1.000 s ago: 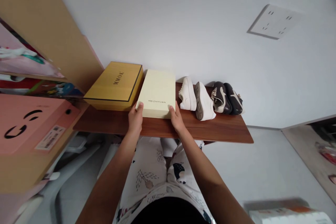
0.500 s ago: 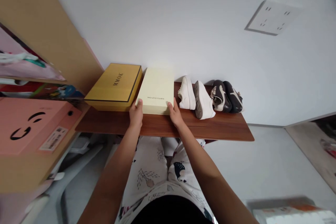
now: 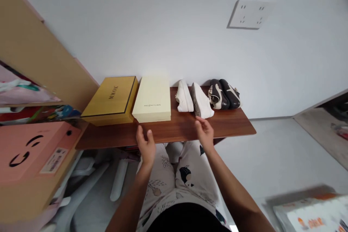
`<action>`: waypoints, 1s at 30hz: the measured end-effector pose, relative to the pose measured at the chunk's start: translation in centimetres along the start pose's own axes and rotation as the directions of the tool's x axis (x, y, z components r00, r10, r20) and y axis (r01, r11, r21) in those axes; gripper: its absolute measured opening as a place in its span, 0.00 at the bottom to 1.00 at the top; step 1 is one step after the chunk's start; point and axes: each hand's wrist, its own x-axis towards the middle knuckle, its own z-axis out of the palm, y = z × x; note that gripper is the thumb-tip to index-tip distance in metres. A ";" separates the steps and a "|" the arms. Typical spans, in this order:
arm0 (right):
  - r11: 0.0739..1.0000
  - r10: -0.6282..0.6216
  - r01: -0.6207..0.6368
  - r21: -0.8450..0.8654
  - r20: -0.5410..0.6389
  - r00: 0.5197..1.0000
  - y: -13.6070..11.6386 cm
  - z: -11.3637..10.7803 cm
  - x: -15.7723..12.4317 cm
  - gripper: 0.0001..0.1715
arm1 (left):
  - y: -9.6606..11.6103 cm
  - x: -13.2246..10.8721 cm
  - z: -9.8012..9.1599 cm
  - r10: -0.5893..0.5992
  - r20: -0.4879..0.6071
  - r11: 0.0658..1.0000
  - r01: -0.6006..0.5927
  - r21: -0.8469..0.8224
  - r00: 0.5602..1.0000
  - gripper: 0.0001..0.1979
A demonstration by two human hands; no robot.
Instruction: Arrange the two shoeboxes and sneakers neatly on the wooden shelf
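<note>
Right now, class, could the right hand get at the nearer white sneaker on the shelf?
Probably yes. The right hand is just below the white sneaker, its fingers nearly at the toe, and nothing appears to stand between them on the wooden shelf.

shelf [image 3: 174, 131] | left to right: MMOK box [image 3: 108, 100], MEIZHIYUAN box [image 3: 151, 99], sneakers [image 3: 193, 99], shoes [image 3: 224, 94]

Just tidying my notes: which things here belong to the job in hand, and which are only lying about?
At the hands:
left hand, open, nearest the cream MEIZHIYUAN box
right hand, open, nearest the white sneakers

Lying about:
wooden shelf
yellow MMOK box
dark sneakers
pink box
wall socket plate
</note>
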 end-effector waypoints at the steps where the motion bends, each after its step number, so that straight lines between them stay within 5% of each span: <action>1: 0.998 -0.031 0.025 -0.055 -0.107 0.994 0.2 -2.0 0.4 0.32 | 0.2 -1.4 0.6 0.017 0.069 1.000 -0.016 -0.022 0.997 0.25; 4: 0.974 -0.055 -0.008 -0.227 -0.270 0.961 1.2 -6.6 2.6 0.38 | 1.4 -3.7 4.2 0.079 0.343 0.996 -0.065 -0.054 0.936 0.24; 6: 0.953 -0.019 -0.049 -0.300 -0.221 0.975 1.8 -7.9 4.5 0.44 | 2.2 -3.5 7.7 0.092 0.472 0.996 -0.078 -0.049 0.877 0.26; 10: 0.912 0.042 -0.048 -0.407 -0.024 0.999 2.4 -7.7 7.8 0.52 | 3.2 -0.4 14.6 -0.025 0.478 0.999 -0.001 0.053 0.878 0.41; 13: 0.884 0.093 -0.064 -0.463 0.041 0.995 2.3 -7.2 9.6 0.51 | 3.3 1.7 17.7 -0.120 0.440 0.993 0.097 0.074 0.890 0.44; 19: 0.949 0.187 -0.110 -0.294 0.247 0.951 1.8 -6.9 11.7 0.37 | 3.3 2.9 18.4 -0.193 0.452 0.975 0.117 0.191 0.871 0.31; 24: 0.975 0.113 -0.022 -0.220 0.409 0.905 0.1 -7.0 13.4 0.36 | 5.2 4.3 18.8 -0.083 0.542 0.940 -0.115 0.322 0.836 0.27; 27: 0.900 0.071 0.143 -0.411 0.463 0.883 -1.7 -7.3 14.7 0.35 | 6.6 5.4 19.6 -0.007 0.645 0.915 -0.256 0.313 0.764 0.24; 30: 0.720 0.056 0.323 -0.614 0.515 0.855 -3.4 -6.8 15.5 0.29 | 7.3 6.0 20.1 0.021 0.714 0.880 -0.352 0.319 0.700 0.26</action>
